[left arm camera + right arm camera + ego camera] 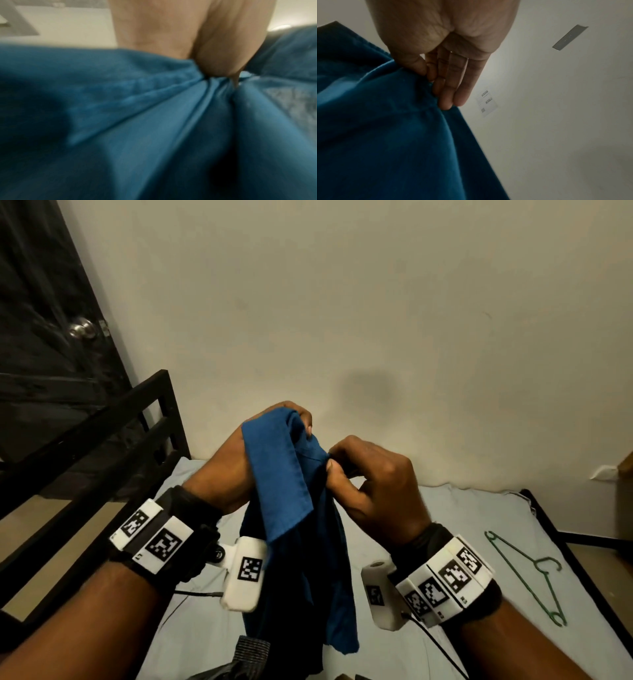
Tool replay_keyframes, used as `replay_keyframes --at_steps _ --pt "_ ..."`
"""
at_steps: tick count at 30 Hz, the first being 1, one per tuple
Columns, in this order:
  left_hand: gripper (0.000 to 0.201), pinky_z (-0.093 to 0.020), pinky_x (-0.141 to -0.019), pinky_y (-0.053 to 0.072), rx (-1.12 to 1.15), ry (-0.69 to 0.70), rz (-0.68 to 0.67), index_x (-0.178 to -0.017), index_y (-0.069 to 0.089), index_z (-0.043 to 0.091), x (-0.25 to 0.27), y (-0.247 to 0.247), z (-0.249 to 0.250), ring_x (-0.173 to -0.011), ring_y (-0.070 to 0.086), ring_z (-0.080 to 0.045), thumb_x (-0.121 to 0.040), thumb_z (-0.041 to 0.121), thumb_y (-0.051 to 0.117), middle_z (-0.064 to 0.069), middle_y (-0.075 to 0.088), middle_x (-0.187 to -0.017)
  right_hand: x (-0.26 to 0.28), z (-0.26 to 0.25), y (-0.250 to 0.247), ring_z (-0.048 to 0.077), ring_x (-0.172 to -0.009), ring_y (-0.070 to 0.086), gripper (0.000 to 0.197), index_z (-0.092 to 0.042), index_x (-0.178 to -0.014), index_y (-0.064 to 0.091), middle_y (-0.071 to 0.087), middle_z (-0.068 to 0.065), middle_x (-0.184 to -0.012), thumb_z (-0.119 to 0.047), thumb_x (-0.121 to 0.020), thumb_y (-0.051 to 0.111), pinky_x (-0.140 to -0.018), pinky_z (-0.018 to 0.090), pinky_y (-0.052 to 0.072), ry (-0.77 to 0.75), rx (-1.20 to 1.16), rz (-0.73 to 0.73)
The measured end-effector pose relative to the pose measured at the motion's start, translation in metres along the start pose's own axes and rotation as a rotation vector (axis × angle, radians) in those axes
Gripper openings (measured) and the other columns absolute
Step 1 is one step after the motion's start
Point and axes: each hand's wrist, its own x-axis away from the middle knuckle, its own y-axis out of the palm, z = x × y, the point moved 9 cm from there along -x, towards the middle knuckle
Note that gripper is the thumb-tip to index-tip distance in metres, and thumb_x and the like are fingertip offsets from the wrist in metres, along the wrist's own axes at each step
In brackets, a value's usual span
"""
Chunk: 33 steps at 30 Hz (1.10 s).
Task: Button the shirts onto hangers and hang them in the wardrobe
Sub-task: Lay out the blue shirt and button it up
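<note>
Two hands hold one blue shirt (pixel 291 491) up over the bed (pixel 445 508); no hanger is in it yet.

Far left: dark door (pixel 51 320) and black bed frame (pixel 113 419), not involved.

Left hand (pixel 233 467): fingers curled over a bunched top fold of the shirt, gripping it. The left wrist view shows cloth gathered into pleats at the grip and a stitched edge running away from it. Which part of the shirt this is, cannot tell.

Centre: the shirt hangs from both grips, its lower end reaching toward the bed, the cloth twisted on itself.

Right hand (pixel 370 477): thumb and forefinger pinch a shirt edge just beside the left grip. In the right wrist view the other fingers (pixel 452 81) lie nearly straight beside the cloth.

Right: green wire hanger (pixel 527 573) flat on the bed, well apart from the shirt.

Judgement: step in hand is sorting the shirt out to find the collar. To do it well, walk the pinches apart along the seam until the collar opens, let the twist drop out, then keep one hand on the collar while the other fetches the hanger. Risk: threading a hanger into twisted cloth.
</note>
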Motion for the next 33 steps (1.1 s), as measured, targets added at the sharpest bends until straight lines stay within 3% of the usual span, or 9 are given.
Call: replay_keyframes --at_steps 3,7,12,16,18,20,26,30,33 --pt "0.008 -0.011 -0.07 0.049 0.014 0.013 -0.047 -0.092 0.058 0.011 -0.002 -0.006 -0.004 -0.075 0.063 0.004 -0.086 0.006 0.057 0.019 0.069 -0.083 0.0 0.008 -0.014 0.012 -0.067 0.063 0.012 -0.008 -0.082 0.065 0.064 -0.003 -0.073 -0.014 -0.091 0.061 -0.061 0.033 0.053 0.013 0.048 0.03" --pt "0.029 -0.021 -0.085 0.054 0.026 0.052 -0.086 -0.113 0.064 -0.003 -0.007 -0.003 0.004 -0.1 0.07 -0.011 -0.096 -0.015 0.044 0.005 0.075 -0.107 0.003 0.036 -0.02 0.003 -0.052 0.047 0.011 -0.007 -0.086 0.057 0.049 -0.013 -0.062 -0.009 -0.096 0.058 -0.053 0.01 0.034 0.265 -0.093 0.091" --pt "0.039 -0.025 -0.101 0.049 -0.027 -0.014 -0.158 -0.128 0.064 0.007 -0.012 -0.014 -0.006 -0.124 0.062 -0.019 -0.095 0.009 0.044 -0.005 0.068 -0.131 -0.002 0.055 -0.024 0.012 -0.061 0.056 0.005 -0.019 -0.098 0.063 0.063 0.0 -0.07 -0.023 -0.098 0.062 -0.059 0.025 0.043 0.325 -0.092 -0.055" --pt "0.038 -0.027 -0.089 0.052 -0.288 -0.066 -0.167 -0.125 0.066 0.026 -0.017 -0.041 -0.024 -0.104 0.068 -0.011 -0.088 0.035 0.067 -0.001 0.074 -0.11 -0.012 0.078 -0.048 0.012 -0.08 0.065 0.013 -0.022 -0.101 0.072 0.069 -0.004 -0.084 -0.028 -0.093 0.063 -0.075 0.023 0.048 0.232 0.008 -0.193" --pt "0.069 -0.034 -0.083 0.053 -0.508 -0.159 -0.218 -0.123 0.06 0.045 -0.015 -0.066 -0.04 -0.093 0.065 -0.007 -0.062 0.07 0.08 0.005 0.072 -0.1 -0.019 0.093 -0.074 0.01 -0.084 0.064 0.017 -0.018 -0.099 0.074 0.07 -0.001 -0.089 -0.027 -0.093 0.061 -0.078 0.016 0.045 0.212 0.119 -0.176" --pt "0.08 -0.04 -0.092 0.056 -0.68 -0.218 -0.262 -0.123 0.057 0.051 -0.011 -0.093 -0.052 -0.104 0.064 -0.005 -0.052 0.083 0.076 0.013 0.069 -0.112 -0.025 0.111 -0.107 0.004 -0.081 0.061 0.016 -0.012 -0.098 0.074 0.071 0.004 -0.09 -0.023 -0.095 0.063 -0.077 0.011 0.041 0.248 0.233 -0.139" --pt "0.064 -0.056 -0.083 0.057 -0.669 -0.127 -0.177 -0.1 0.068 0.031 -0.018 -0.139 -0.051 -0.091 0.069 -0.021 -0.063 0.084 0.068 0.004 0.071 -0.095 -0.031 0.136 -0.142 0.019 -0.086 0.067 0.011 -0.014 -0.099 0.075 0.074 0.002 -0.09 -0.02 -0.094 0.067 -0.074 0.022 0.046 0.301 0.437 -0.259" --pt "0.071 -0.03 -0.074 0.057 -0.59 -0.127 -0.115 -0.095 0.066 0.034 -0.028 -0.151 -0.051 -0.084 0.068 -0.018 -0.051 0.09 0.069 0.001 0.071 -0.092 -0.025 0.156 -0.144 0.016 -0.088 0.069 0.014 -0.023 -0.098 0.076 0.074 -0.007 -0.087 -0.015 -0.087 0.075 -0.082 0.034 0.053 0.448 0.305 -0.359" --pt "0.051 -0.027 -0.073 0.058 -0.648 -0.195 -0.183 -0.094 0.068 0.036 -0.033 -0.147 -0.058 -0.081 0.069 -0.01 -0.063 0.076 0.075 0.002 0.074 -0.089 -0.018 0.173 -0.147 0.011 -0.083 0.067 0.025 -0.031 -0.096 0.075 0.073 -0.01 -0.085 -0.011 -0.082 0.079 -0.079 0.032 0.052 0.48 0.404 -0.487"
